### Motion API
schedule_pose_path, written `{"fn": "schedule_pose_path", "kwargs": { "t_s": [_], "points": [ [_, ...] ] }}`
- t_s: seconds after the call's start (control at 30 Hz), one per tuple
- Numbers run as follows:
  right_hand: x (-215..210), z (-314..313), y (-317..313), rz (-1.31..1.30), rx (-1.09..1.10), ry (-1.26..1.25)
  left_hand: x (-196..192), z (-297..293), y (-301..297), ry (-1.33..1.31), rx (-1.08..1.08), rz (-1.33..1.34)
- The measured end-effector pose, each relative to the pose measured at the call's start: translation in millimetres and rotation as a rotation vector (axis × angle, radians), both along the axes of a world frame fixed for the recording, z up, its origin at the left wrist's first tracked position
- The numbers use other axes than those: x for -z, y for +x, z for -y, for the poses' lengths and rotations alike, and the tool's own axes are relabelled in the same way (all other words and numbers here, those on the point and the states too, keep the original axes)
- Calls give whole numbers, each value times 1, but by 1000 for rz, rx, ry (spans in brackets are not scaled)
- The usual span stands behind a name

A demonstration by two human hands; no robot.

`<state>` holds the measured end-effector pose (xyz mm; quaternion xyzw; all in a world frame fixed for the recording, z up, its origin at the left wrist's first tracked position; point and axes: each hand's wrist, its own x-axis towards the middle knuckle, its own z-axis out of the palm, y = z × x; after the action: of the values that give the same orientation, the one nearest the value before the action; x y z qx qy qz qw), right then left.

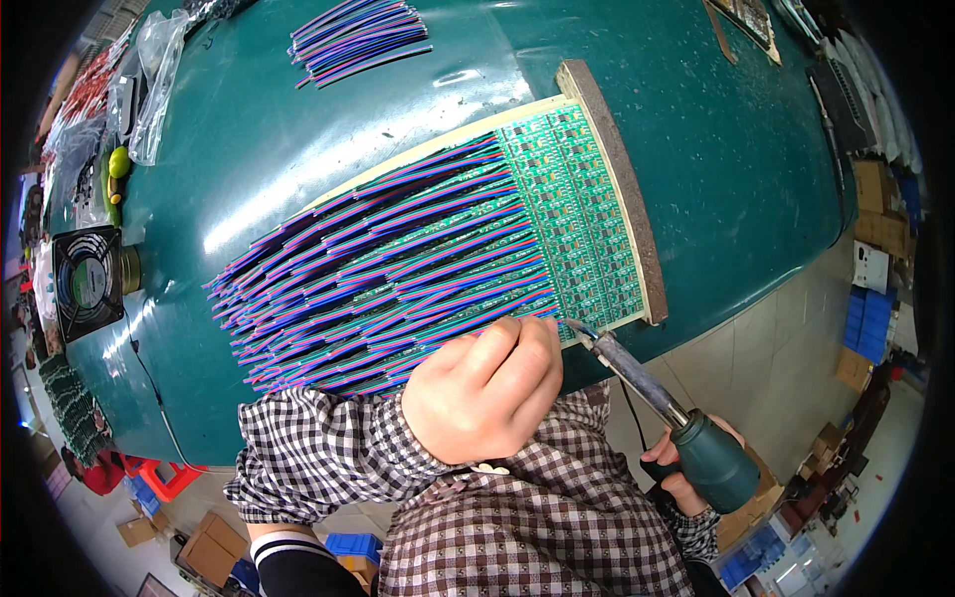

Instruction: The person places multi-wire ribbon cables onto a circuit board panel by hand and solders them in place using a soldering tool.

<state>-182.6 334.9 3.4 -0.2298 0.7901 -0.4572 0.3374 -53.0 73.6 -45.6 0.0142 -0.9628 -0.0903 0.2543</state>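
My right hand (pixel 680 490) is wrapped round the dark green handle of a soldering iron (pixel 637 376). Its bent tip meets the lower edge of a green circuit board panel (pixel 569 194), beside the fingertips of my left hand (pixel 487 383). Those fingers are closed in a pinch at the end of a multicoloured wire, mostly hidden under the hand. Many red, blue, green and black wires (pixel 398 269) run leftward from the panel in rows. The panel sits in a pale frame with a brown bar (pixel 622 189) along its right side.
A bundle of loose wires (pixel 358 40) lies at the far side of the green table (pixel 716 129). On the left edge stand a black fan (pixel 88 282), a plastic bag (pixel 159 85) and a yellow-green object (pixel 119 161). Cardboard boxes (pixel 880 209) and blue bins (pixel 867 323) are off to the right.
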Motion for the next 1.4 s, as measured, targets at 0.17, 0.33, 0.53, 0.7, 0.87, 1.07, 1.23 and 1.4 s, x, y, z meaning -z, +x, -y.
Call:
{"fn": "schedule_pose_path", "kwargs": {
  "t_s": [0.17,0.33,0.53,0.7,0.87,1.07,1.23,1.4],
  "points": [
    [2,-4,1,-8,5,-6,3,-4,-1,-44,-10,-5],
    [-4,9,-2,-22,-35,13,3,-3,1,-57,-37,-14],
    [3,-1,2,-26,-16,43,7,-6,1,-72,-27,-19],
    [-5,8,1,-15,17,-4,3,-5,-1,-81,-35,-27],
    [3,-7,1,-1,-15,15,6,-7,1,-64,-47,3],
    [2,-8,2,-8,19,42,6,-8,-1,-76,-39,-16],
    [-5,8,-2,-3,-10,33,0,-2,2,-75,-57,-25],
    [3,-8,4,-2,41,33,5,-3,1,-40,-16,-17]
  ]
}}
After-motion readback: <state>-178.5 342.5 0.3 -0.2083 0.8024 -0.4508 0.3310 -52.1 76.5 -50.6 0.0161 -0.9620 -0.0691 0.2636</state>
